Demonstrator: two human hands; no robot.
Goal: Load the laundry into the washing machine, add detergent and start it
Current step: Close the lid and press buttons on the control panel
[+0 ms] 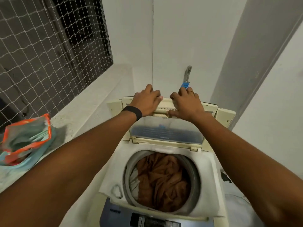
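Control panel (147, 218) nearest, brown laundry (162, 181) lay down in the washing machine (208, 177) drum, orange-edged pouch (26, 141) sat on the left ledge (91, 102), lid (165, 131) stood raised, left hand (146, 102) and right hand (185, 105) both gripped its top edge, tap (188, 72) beyond.

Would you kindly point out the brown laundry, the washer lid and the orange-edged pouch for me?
brown laundry (162, 181): head view, centre of the crumpled cloth.
washer lid (165, 131): head view, its translucent lower panel.
orange-edged pouch (27, 135): head view, middle of its front face.
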